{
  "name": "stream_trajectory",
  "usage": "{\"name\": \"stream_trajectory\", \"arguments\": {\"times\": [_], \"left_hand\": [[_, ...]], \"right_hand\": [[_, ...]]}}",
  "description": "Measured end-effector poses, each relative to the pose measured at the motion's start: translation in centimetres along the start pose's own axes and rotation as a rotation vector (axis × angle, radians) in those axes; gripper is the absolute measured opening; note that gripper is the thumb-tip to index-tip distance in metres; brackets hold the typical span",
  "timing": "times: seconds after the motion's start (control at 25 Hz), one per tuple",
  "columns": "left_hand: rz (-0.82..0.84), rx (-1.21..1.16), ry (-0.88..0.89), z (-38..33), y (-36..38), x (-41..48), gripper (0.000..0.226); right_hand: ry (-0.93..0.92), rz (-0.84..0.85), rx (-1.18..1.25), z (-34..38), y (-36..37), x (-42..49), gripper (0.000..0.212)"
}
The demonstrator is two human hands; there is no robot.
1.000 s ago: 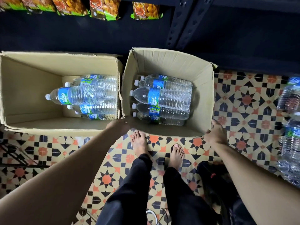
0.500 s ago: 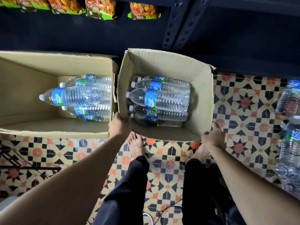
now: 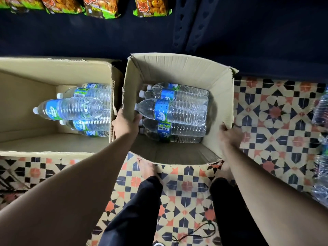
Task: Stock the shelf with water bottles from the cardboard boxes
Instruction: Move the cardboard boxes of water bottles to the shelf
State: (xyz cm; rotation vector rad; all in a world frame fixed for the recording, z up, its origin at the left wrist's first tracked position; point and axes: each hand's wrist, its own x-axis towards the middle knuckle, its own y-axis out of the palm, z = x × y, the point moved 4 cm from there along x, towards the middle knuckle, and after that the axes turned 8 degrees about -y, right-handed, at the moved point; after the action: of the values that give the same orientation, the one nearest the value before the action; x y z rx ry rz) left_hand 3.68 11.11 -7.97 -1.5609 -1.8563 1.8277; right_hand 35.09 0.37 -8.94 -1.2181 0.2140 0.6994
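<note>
left hand point(image 3: 126, 124) and right hand point(image 3: 229, 134) grip opposite walls of the cardboard box point(image 3: 177, 64); best keep it level so water bottles point(image 3: 179, 110) inside stay put.

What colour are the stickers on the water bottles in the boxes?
The labels are blue and green with white lettering, clearest in the head view.

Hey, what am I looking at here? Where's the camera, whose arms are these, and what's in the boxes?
No machine here: one camera on a person's head looks down at their arms and legs. On the tiled floor, before a shelf with snack packets, stand a left box and a right box, both cardboard, open, holding water bottles on their sides. The left hand grips the right box's left wall; the right hand, blurred, seems to grip its right wall. No bottle is held.
</note>
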Motion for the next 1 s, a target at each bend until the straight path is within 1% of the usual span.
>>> {"name": "stream_trajectory", "arguments": {"times": [0.08, 0.2, 0.36, 0.48, 0.6, 0.68, 0.84, 1.0], "left_hand": [[-0.073, 0.018, -0.028, 0.0, 0.5, 0.2, 0.04], [-0.162, 0.07, -0.033, -0.3, 0.6, 0.0, 0.037], [-0.18, 0.009, 0.008, -0.7, -0.6, -1.1, 0.035], [-0.224, 0.014, 0.012, -0.8, -1.3, -1.9, 0.038], [-0.269, 0.0, 0.014, -1.5, -1.1, -3.5, 0.038], [-0.26, -0.026, 0.013, -1.5, -0.5, -4.8, 0.037], [-0.222, 0.031, 0.007, -2.0, 1.5, -8.0, 0.037], [-0.199, 0.052, 0.011, -4.4, 4.2, -11.9, 0.039]], "right_hand": [[-0.003, -0.056, 0.029, -0.5, -0.4, -0.1, 0.037], [-0.123, -0.03, -0.023, -1.2, -0.5, 0.0, 0.035], [-0.189, -0.026, -0.05, -1.7, -1.6, 0.7, 0.033], [-0.264, -0.082, -0.028, -1.5, -3.1, 0.8, 0.034], [-0.298, -0.06, -0.021, -1.8, -3.9, 2.0, 0.033], [-0.299, -0.04, -0.032, -2.1, -5.1, 3.1, 0.035], [-0.292, 0.018, -0.07, -3.4, -8.1, 5.2, 0.05], [-0.329, 0.02, -0.092, -6.4, -11.5, 8.4, 0.047]]}}
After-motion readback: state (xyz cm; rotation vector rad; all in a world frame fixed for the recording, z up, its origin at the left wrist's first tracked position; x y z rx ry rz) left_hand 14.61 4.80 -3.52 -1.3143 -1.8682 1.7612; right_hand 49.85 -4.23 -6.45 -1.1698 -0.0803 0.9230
